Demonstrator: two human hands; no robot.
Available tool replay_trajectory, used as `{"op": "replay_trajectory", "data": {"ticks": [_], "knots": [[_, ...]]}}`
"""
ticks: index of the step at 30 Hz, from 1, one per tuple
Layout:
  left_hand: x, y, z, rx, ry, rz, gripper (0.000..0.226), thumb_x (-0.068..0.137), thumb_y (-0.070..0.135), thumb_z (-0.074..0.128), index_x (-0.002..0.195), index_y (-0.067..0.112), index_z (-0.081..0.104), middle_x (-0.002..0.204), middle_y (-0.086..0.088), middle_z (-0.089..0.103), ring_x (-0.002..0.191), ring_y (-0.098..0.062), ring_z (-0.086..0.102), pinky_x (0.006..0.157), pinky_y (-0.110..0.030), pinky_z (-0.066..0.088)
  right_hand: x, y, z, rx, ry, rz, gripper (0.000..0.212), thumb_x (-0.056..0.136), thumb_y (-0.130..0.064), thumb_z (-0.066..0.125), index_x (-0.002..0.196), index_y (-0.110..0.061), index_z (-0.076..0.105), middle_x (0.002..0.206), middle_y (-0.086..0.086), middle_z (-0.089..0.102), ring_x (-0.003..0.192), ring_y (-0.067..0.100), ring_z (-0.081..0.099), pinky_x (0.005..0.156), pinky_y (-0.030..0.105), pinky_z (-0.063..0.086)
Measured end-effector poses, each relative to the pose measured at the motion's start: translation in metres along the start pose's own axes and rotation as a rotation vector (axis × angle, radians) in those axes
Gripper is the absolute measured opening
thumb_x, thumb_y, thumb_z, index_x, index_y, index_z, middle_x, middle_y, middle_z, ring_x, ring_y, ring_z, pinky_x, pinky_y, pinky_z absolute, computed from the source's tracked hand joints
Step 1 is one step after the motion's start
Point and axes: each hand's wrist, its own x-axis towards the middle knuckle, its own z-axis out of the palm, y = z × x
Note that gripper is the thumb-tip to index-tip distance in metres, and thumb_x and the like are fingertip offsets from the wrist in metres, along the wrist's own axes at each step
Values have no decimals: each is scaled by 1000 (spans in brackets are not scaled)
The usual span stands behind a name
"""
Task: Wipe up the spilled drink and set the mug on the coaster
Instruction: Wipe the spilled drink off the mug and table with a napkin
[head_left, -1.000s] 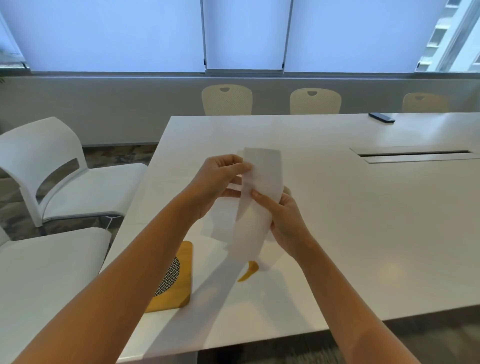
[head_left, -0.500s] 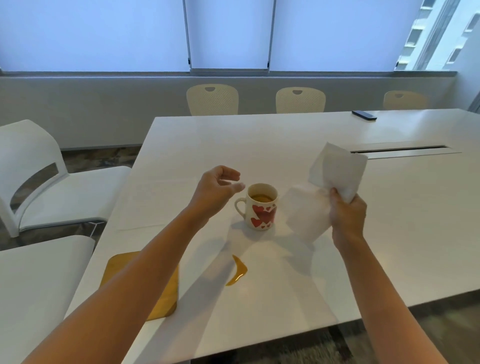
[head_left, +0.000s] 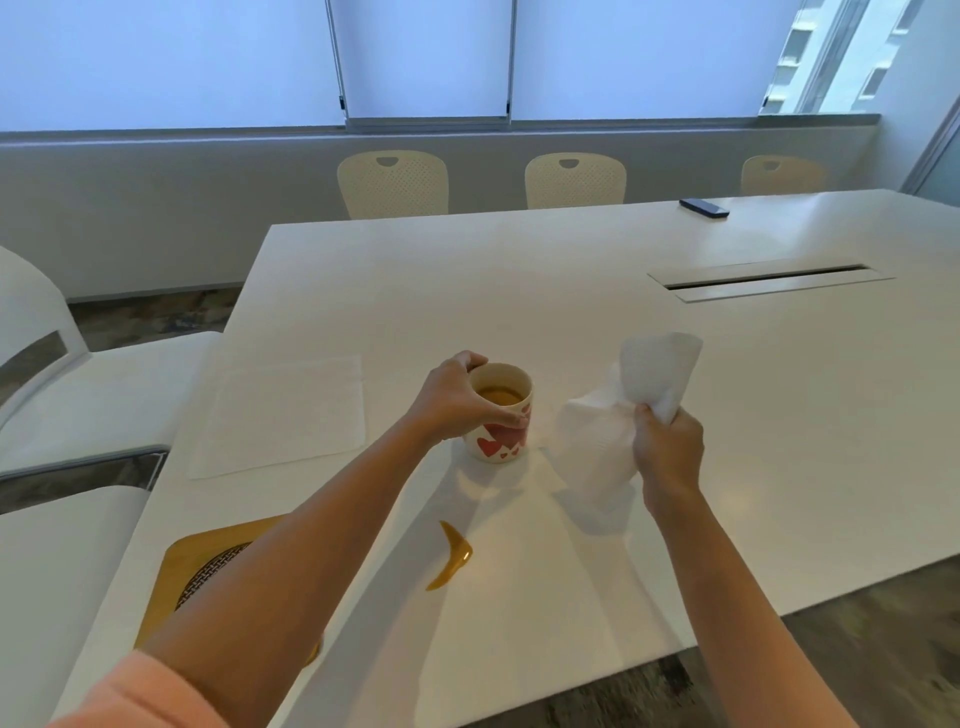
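Half the coaster (head_left: 171, 566) hides under the left hand's (head_left: 452, 402) arm; it grips the mug (head_left: 501, 441), right hand (head_left: 667, 449) clutches tissue (head_left: 618, 415)

- White table (head_left: 597, 312): fills the centre and right of the frame; a long cable slot (head_left: 769, 279) is set into its top at upper right.
- Mug (head_left: 501, 415): white with red hearts, upright at frame centre, brown liquid inside.
- Spilled drink (head_left: 451, 557): curved amber puddle below the mug, apart from it.
- Coaster (head_left: 179, 577): yellow with a woven centre, lower left, partly hidden by a forearm.
- Paper napkin (head_left: 280, 415): flat, left of the mug.
- Dark phone-like device (head_left: 704, 208): far edge, upper right.
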Motion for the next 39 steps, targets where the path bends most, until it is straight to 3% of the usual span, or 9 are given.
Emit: {"op": "replay_trajectory", "data": {"ticks": [2,9,15,21,24,29,34,36,39], "knots": [[2,-5,6,3,22,32,93,52,48,94,131,21,52,118,3,61,102,-16,58,66,-15,47,1,2,-1,3,0,19,7,93,-15,59,87,-16,62,75,-3,60,81,26,60,72,30,41],[-1,-20,16,42,85,31,93,46,71,84,121,22,60,106,5,68,94,-16,66,76,-34,61,0,10,0,-2,-2,47,9,95,-18,59,88,-16,63,76,-3,61,83,28,60,73,32,42],[-5,-18,16,39,137,72,97,41,83,72,117,23,63,100,10,67,87,-12,66,66,-22,57,-4,15,5,-38,-46,89,20,99,-19,52,109,-9,67,93,7,65,90,29,59,78,34,44],[-10,-15,19,-8,189,71,94,40,83,71,114,26,63,96,16,64,78,0,61,58,-8,42,-10,17,10,-49,-160,134,34,96,-9,47,126,-8,63,119,13,68,109,35,62,100,49,50],[-10,-15,19,8,204,82,93,41,82,72,114,25,64,96,15,64,78,-3,61,58,-9,42,-16,16,12,-33,-185,106,34,93,-7,48,122,-12,65,115,12,69,107,35,63,98,51,52],[-10,-11,15,36,219,124,84,48,73,80,114,22,65,96,13,67,81,-9,66,60,-11,48,-23,17,17,-20,-168,48,28,91,-4,47,90,-24,67,87,1,69,94,34,66,87,46,54],[-9,5,7,65,274,188,84,49,74,79,113,20,67,97,10,70,83,-11,67,61,-17,53,-32,14,26,-7,-153,-21,33,97,-6,45,99,-24,72,94,0,72,92,27,66,89,43,57],[-9,14,4,67,304,204,85,47,76,77,112,20,68,97,10,71,83,-10,67,64,-21,57,-38,9,32,28,-229,-36,34,99,-12,46,89,-35,68,89,-5,71,89,24,68,82,40,59],[-9,26,1,69,341,224,83,50,75,78,113,21,68,99,10,72,82,-10,66,63,-17,54,-45,2,41,188,-405,50,22,103,-27,48,104,-32,69,95,3,74,89,26,72,77,41,62]]}}
